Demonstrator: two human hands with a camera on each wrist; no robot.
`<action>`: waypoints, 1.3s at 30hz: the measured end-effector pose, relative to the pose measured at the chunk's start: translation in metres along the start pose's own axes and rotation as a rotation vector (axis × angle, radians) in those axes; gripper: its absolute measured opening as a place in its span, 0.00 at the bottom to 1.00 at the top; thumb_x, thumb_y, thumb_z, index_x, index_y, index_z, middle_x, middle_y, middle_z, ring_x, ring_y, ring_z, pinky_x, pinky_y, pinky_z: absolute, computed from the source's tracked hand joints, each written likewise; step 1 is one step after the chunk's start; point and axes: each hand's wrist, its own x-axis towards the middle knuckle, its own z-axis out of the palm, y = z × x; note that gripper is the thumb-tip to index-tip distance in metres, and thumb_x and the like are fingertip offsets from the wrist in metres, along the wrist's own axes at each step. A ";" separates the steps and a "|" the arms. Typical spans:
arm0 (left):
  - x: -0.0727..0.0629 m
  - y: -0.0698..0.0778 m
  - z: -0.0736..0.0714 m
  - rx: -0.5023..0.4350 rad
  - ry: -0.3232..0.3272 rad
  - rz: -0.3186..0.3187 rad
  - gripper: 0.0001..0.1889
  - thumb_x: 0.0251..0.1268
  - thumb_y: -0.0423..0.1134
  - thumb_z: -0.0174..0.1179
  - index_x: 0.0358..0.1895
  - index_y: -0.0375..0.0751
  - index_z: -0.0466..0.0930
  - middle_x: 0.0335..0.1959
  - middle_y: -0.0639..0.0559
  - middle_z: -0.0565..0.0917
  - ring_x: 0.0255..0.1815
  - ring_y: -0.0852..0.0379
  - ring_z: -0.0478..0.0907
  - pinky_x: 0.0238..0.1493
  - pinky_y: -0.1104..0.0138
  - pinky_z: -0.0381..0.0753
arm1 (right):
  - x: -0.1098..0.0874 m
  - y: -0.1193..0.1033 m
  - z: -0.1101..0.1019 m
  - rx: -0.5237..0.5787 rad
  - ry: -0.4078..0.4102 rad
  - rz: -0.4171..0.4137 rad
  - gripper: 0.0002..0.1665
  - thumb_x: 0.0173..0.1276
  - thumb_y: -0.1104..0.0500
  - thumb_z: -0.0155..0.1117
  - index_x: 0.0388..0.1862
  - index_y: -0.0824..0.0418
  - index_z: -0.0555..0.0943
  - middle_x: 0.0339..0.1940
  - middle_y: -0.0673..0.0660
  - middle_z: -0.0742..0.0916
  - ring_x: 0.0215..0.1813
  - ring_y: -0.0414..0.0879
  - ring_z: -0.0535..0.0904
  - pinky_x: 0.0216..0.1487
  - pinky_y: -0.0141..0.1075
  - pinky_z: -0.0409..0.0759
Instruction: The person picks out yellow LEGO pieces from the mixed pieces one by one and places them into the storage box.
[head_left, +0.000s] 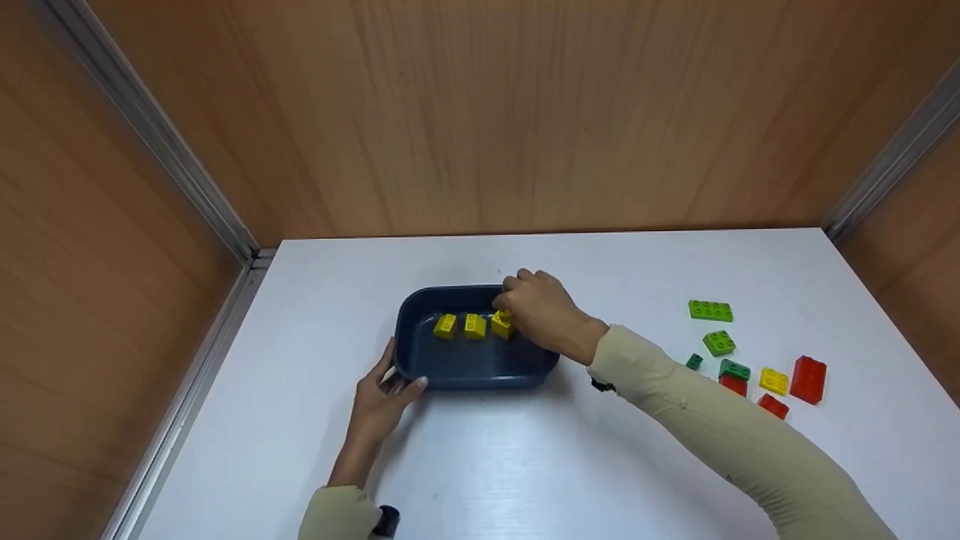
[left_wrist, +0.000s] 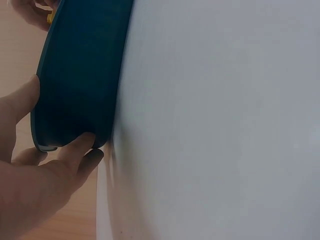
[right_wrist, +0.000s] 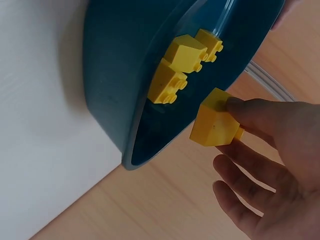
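Observation:
A dark blue tray point(head_left: 480, 374) with rounded corners stands on the white table. The left hand point(head_left: 380, 401) grips its near left corner, thumb at the front and fingers along the left side. Between thumb and index finger, the right hand point(head_left: 546, 313) pinches a yellow toy brick point(right_wrist: 215, 122) above the tray's right half. Three yellow bricks lie in a row inside: a left one point(head_left: 445, 326), a middle one point(head_left: 475, 326) and a right one point(head_left: 502, 325). In the head view the held brick is mostly hidden by the right hand's fingers.
On the table's right side lie several loose bricks: a long light green one point(head_left: 710, 310), a shorter light green one point(head_left: 719, 343), a yellow one point(head_left: 773, 381), a large red one point(head_left: 808, 379) and darker green pieces. The right sleeve point(head_left: 720, 427) passes close by them. Wooden panels point(head_left: 525, 120) surround the table.

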 end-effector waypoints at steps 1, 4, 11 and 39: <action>0.000 0.000 0.000 -0.001 0.000 -0.002 0.46 0.71 0.32 0.69 0.87 0.48 0.52 0.87 0.38 0.52 0.82 0.32 0.58 0.76 0.52 0.71 | 0.001 -0.001 0.000 -0.003 -0.002 -0.012 0.13 0.72 0.64 0.73 0.54 0.58 0.92 0.49 0.58 0.91 0.50 0.54 0.86 0.54 0.46 0.87; 0.000 -0.001 0.000 -0.006 -0.001 0.003 0.47 0.71 0.32 0.69 0.87 0.47 0.52 0.86 0.37 0.53 0.82 0.32 0.59 0.75 0.52 0.71 | 0.005 -0.005 0.002 -0.007 0.002 -0.055 0.13 0.71 0.64 0.74 0.53 0.58 0.92 0.49 0.58 0.91 0.49 0.54 0.86 0.53 0.47 0.87; -0.001 -0.002 0.000 -0.015 -0.005 0.011 0.47 0.70 0.31 0.69 0.87 0.47 0.52 0.86 0.35 0.54 0.82 0.31 0.59 0.75 0.51 0.72 | 0.014 -0.014 0.006 -0.029 -0.036 -0.155 0.14 0.70 0.62 0.76 0.53 0.58 0.92 0.47 0.57 0.91 0.49 0.53 0.85 0.55 0.47 0.87; -0.004 -0.002 -0.003 -0.004 -0.013 0.010 0.47 0.71 0.32 0.69 0.87 0.47 0.51 0.86 0.35 0.54 0.82 0.31 0.59 0.73 0.52 0.74 | 0.048 -0.055 0.016 -0.175 -0.192 -0.402 0.17 0.71 0.54 0.76 0.58 0.48 0.91 0.55 0.49 0.91 0.55 0.45 0.85 0.59 0.36 0.85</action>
